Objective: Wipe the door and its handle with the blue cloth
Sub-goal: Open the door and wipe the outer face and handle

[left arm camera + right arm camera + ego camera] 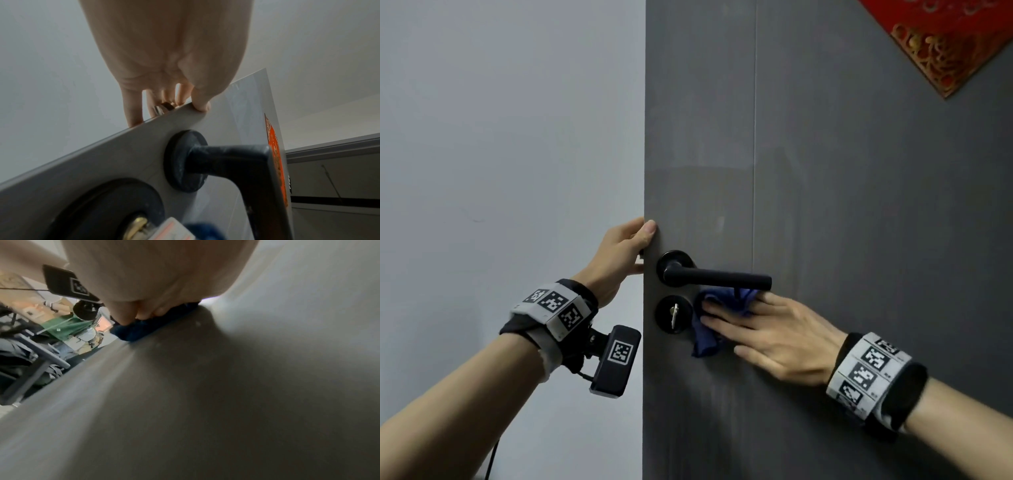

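Observation:
A dark grey door (825, 205) fills the right of the head view, with a black lever handle (715, 275) and a round black lock (674, 313) holding a key below it. My left hand (625, 253) grips the door's edge just above the handle, thumb on the front face and fingers behind; the left wrist view shows the fingers (133, 112) wrapped over the door edge (102, 139). My right hand (763, 334) lies flat with straight fingers, pressing the crumpled blue cloth (709, 329) against the door just under the handle. The blue cloth (144, 331) shows beneath the fingertips in the right wrist view.
A pale wall (510, 137) lies left of the door's edge. A red and gold decoration (948, 37) hangs on the door's upper right. Past the door's edge, the right wrist view shows clutter and a grey frame (41, 356).

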{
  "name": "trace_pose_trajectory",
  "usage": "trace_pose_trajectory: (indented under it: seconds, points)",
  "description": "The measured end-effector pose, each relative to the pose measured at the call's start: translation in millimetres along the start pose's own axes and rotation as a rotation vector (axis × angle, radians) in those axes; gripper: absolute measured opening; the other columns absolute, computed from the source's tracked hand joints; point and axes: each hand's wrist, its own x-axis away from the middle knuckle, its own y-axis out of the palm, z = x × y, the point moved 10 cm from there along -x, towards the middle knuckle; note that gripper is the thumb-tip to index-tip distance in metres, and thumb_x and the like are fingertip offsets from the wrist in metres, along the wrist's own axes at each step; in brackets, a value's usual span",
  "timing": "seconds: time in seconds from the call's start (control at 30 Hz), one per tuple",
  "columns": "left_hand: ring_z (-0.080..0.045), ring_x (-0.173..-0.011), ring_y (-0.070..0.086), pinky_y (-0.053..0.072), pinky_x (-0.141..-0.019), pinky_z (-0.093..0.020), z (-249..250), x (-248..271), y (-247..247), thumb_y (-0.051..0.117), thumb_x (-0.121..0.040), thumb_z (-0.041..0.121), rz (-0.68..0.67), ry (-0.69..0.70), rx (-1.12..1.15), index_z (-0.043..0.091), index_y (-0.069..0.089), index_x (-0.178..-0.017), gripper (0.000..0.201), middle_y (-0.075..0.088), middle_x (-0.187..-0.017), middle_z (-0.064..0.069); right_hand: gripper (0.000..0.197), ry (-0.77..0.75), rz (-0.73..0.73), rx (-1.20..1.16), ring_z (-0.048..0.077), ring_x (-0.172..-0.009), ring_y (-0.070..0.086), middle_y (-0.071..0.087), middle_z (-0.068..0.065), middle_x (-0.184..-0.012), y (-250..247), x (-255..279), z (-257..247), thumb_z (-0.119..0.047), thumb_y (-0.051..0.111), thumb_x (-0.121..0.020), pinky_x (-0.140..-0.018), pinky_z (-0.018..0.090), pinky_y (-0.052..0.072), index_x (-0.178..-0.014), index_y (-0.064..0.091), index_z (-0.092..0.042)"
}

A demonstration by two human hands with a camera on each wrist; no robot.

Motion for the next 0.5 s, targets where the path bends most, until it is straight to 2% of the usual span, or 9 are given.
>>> trace_pose_trajectory:
  seconds: [0.07,0.1,0.2,0.27,0.33,0.4,0.5]
  points:
    - [-0.022,-0.094,0.052,0.053,-0.079,-0.035,-2,-1,-1,0.043,-0.106,0.032,-0.009,0.002,-0.007,0.010,0.064,-0.122,0.035,0.062,-0.106,-0.009,0.058,0.072,0.082,-0.023,0.017,-0.145,0.036,0.036,-0.004,-0.163,-25,-9,31,-0.040,0.040,-0.103,-0.121,0.031,0.021,-0.158,0.031,-0.025]
    - [-0.022,-0.095,0.051,0.053,-0.079,-0.035,-3,-2,-2,0.043,-0.106,0.033,-0.011,0.002,-0.011,0.009,0.064,-0.121,0.035,0.061,-0.105,-0.009,0.059,0.115,0.102,-0.037,0.020,-0.147,0.034,0.035,-0.001,-0.162,-36,-15,50,-0.038,0.041,-0.102,-0.122,0.031,0.020,-0.158,0.032,-0.023]
    - [-0.022,-0.093,0.049,0.053,-0.078,-0.034,-5,-4,-3,0.044,-0.106,0.033,-0.015,-0.004,-0.024,0.008,0.063,-0.121,0.035,0.058,-0.103,-0.009,0.061,0.223,0.098,0.069,0.022,-0.156,0.019,0.017,0.000,-0.168,-59,-32,98,-0.042,0.025,-0.106,-0.124,0.039,0.018,-0.162,0.016,-0.020]
    - [-0.022,-0.094,0.049,0.054,-0.079,-0.035,-6,-5,-3,0.044,-0.106,0.032,-0.021,-0.006,-0.027,0.006,0.062,-0.121,0.036,0.058,-0.103,-0.009,0.062,0.286,0.104,0.051,0.017,-0.157,0.009,0.006,-0.003,-0.170,-72,-40,119,-0.043,0.020,-0.106,-0.126,0.037,0.012,-0.163,0.010,-0.022]
    - [-0.022,-0.094,0.050,0.055,-0.081,-0.037,-5,-7,-3,0.044,-0.106,0.032,-0.028,-0.005,-0.030,0.008,0.063,-0.122,0.035,0.059,-0.104,-0.009,0.061,0.311,0.129,0.009,0.011,-0.157,-0.001,0.000,-0.007,-0.170,-78,-45,124,-0.040,0.023,-0.106,-0.126,0.030,0.000,-0.163,0.008,-0.022]
    - [-0.021,-0.095,0.051,0.055,-0.082,-0.037,-6,-8,-4,0.043,-0.106,0.032,-0.029,-0.010,-0.038,0.010,0.064,-0.123,0.034,0.060,-0.105,-0.008,0.062,0.324,0.149,-0.067,0.011,-0.157,-0.004,-0.002,-0.009,-0.170,-70,-45,118,-0.038,0.026,-0.105,-0.123,0.023,-0.010,-0.163,0.007,-0.025]
    - [-0.021,-0.095,0.050,0.055,-0.082,-0.036,-10,-11,-4,0.043,-0.106,0.033,-0.017,-0.028,-0.039,0.005,0.061,-0.122,0.037,0.058,-0.104,-0.008,0.064,0.325,0.147,-0.159,0.011,-0.156,-0.006,-0.001,-0.010,-0.170,-45,-31,97,-0.031,0.035,-0.105,-0.122,0.020,-0.013,-0.163,0.008,-0.027]
